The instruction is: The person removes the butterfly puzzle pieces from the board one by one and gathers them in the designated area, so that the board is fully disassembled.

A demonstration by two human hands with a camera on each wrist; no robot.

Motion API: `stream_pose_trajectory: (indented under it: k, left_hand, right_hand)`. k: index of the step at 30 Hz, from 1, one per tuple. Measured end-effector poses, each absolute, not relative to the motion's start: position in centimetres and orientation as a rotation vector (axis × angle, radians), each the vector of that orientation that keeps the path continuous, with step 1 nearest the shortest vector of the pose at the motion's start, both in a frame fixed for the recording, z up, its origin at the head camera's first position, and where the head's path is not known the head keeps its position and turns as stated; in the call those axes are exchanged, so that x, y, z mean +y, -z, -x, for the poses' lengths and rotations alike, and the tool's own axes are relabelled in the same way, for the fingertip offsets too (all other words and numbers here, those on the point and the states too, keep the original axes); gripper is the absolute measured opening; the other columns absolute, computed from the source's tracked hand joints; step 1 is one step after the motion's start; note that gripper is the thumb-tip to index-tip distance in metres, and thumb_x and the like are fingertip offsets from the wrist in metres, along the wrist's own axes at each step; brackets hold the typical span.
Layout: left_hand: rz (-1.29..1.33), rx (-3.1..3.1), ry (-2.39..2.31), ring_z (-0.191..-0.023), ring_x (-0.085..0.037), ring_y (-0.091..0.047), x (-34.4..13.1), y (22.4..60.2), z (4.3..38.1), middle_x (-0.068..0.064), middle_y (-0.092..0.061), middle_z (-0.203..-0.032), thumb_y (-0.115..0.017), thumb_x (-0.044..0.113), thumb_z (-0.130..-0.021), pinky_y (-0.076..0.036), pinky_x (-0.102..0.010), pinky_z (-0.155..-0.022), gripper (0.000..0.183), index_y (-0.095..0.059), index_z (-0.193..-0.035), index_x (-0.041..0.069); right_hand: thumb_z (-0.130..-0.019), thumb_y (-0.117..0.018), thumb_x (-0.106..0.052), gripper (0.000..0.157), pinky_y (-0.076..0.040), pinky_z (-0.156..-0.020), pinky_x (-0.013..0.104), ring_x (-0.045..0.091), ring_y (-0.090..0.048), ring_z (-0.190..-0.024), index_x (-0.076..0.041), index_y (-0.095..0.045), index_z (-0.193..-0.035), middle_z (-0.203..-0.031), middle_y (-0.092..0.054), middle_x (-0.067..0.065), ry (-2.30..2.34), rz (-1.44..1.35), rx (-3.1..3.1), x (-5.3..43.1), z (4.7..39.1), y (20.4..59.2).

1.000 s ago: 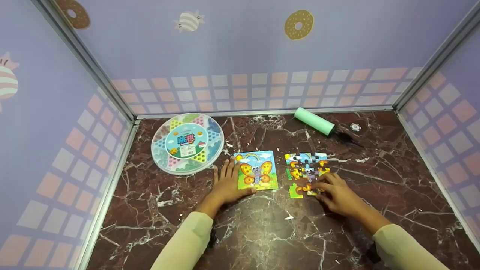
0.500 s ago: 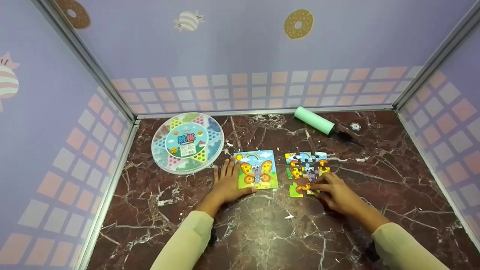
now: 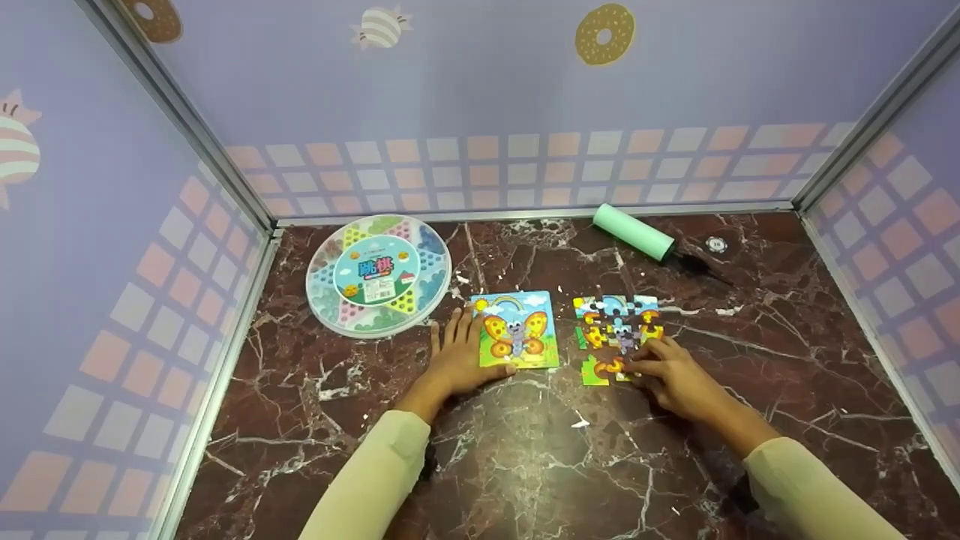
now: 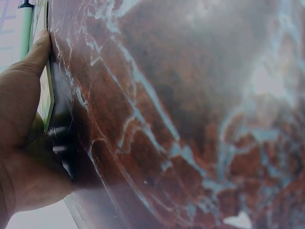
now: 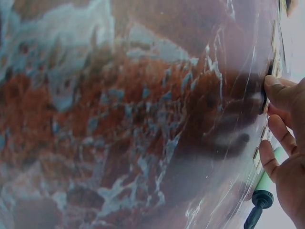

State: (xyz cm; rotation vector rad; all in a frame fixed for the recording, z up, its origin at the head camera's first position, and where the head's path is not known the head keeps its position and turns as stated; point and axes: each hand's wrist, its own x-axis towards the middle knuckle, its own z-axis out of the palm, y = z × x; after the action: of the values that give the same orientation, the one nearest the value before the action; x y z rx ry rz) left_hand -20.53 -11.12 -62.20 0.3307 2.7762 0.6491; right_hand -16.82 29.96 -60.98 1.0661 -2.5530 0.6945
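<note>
My left hand (image 3: 455,358) lies with straight fingers on the left edge of a square butterfly picture board (image 3: 517,330), its thumb along the bottom edge. The left wrist view shows that thumb (image 4: 39,55) against the board's side. Right of the board, jigsaw pieces of the same butterfly picture lie in loose rows, among them a green corner piece (image 3: 594,373). At their lower right, my right hand (image 3: 679,381) pinches a puzzle piece (image 3: 624,377) between thumb and fingers, close on the tabletop. The hand covers much of that piece.
A round Chinese checkers set (image 3: 379,276) lies at the back left. At the back right are a mint-green cylinder (image 3: 634,231) with a black end and a small round chip (image 3: 716,244). Patterned walls (image 3: 480,90) enclose the marble tabletop (image 3: 525,465) on three sides.
The head view has tilted slightly, so everything sits a little higher in it. Both hands keep almost the same places, and the puzzle pieces look unmoved.
</note>
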Motion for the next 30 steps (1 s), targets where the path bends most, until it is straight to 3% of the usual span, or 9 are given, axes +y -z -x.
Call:
stream_pose_trajectory:
  k: [8, 19, 30]
  left_hand:
    - [-0.333, 2.79, -0.645, -0.175, -0.039, 0.001, -11.1, 62.3, 21.0, -0.017, -0.003, -0.188, -0.071, 0.082, -0.089, 0.012, -0.069, -0.136, 0.126, -0.017, -0.178, 0.011]
    - [-0.318, 2.774, -0.634, -0.175, -0.038, 0.001, -11.2, 62.2, 20.8, -0.016, -0.001, -0.188, -0.07, 0.082, -0.089, 0.012, -0.069, -0.137, 0.126, -0.016, -0.179, 0.012]
    - [-0.333, 2.777, -0.661, -0.175, -0.04, 0.001, -11.1, 61.9, 20.4, -0.018, -0.004, -0.188, -0.073, 0.081, -0.088, 0.013, -0.068, -0.136, 0.127, -0.018, -0.178, 0.01]
  right_hand:
    - [-0.079, -0.087, 0.008, 0.034, -0.051, -0.082, 0.05, 0.027, -0.058, -0.097, -0.011, -0.089, -0.107, -0.107, -0.072, 0.009, -0.671, -1.046, -2.634, 29.8, 17.0, 60.3]
    - [-0.089, -0.091, -0.017, 0.017, -0.052, -0.087, 0.055, 0.031, -0.057, -0.109, -0.013, -0.087, -0.105, -0.116, -0.068, 0.01, -0.581, -1.041, -2.798, 28.8, 17.7, 59.0]
    - [-0.097, -0.086, -0.029, 0.029, -0.054, -0.097, 0.062, 0.031, -0.059, -0.114, -0.016, -0.083, -0.122, -0.125, -0.07, 0.008, -0.605, -1.076, -2.838, 24.0, 19.4, 58.3]
